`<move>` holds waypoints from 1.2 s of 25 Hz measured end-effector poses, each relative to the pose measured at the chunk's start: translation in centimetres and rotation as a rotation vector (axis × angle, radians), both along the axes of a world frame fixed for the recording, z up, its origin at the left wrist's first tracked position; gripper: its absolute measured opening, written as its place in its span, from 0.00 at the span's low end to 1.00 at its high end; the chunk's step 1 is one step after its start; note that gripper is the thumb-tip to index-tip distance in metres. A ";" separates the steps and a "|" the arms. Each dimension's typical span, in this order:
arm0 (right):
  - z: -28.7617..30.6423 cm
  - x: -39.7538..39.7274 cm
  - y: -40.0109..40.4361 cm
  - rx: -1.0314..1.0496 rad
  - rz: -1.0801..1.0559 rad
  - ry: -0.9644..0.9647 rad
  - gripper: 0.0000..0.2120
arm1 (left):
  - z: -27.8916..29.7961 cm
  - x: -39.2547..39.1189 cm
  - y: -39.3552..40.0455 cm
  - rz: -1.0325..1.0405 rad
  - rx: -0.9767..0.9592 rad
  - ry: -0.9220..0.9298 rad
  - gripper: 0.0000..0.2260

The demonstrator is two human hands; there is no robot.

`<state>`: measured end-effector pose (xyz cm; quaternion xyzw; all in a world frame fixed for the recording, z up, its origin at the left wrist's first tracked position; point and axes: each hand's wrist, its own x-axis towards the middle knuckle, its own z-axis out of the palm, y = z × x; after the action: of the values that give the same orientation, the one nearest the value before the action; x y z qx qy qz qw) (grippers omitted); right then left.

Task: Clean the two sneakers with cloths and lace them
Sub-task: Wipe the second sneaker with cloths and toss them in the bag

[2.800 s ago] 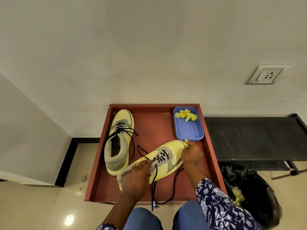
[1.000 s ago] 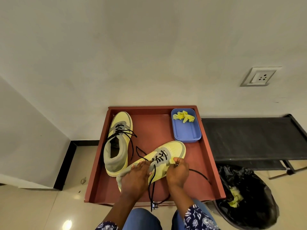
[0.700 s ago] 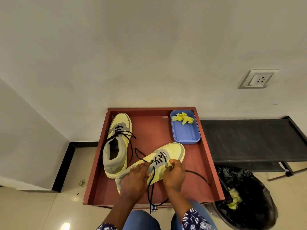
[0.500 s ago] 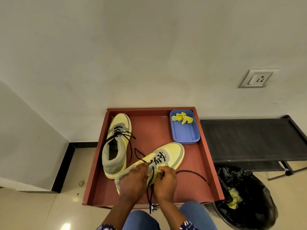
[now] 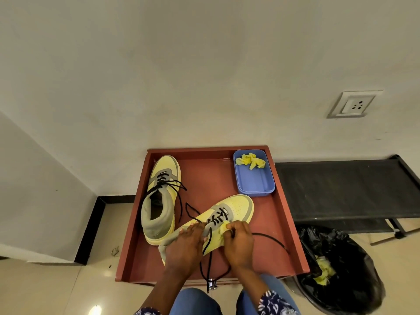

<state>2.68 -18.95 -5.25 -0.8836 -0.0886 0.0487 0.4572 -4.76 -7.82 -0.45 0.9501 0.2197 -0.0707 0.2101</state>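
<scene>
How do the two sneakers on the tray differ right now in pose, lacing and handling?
The left sneaker stands untouched with its toe toward the wall; the right sneaker lies diagonally, toe toward the blue container. The left hand holds the right sneaker near its heel while the right hand presses a yellow cloth to its side. The left sneaker's laces lie mostly beside it; the right sneaker's trail over the tray edge. Both are yellow and grey with black laces.

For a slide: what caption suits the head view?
Both hands wipe the near sneaker with a yellow cloth.
</scene>
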 end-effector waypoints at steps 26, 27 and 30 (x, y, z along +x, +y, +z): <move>0.6 3.7 -1.2 -0.291 0.276 -0.071 0.16 | 0.1 -0.1 -0.1 -0.005 0.020 0.021 0.19; 0.3 3.5 -1.8 -0.310 0.301 -0.096 0.15 | 0.1 -0.1 -0.1 -0.002 0.013 0.011 0.19; 0.0 4.2 -3.1 -0.328 0.241 -0.062 0.08 | 0.2 0.0 -0.2 0.006 -0.010 -0.020 0.18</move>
<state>6.92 -22.05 -5.21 -0.9303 -0.1984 0.0897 0.2951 -4.79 -8.04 -0.21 0.9490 0.2198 -0.0618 0.2172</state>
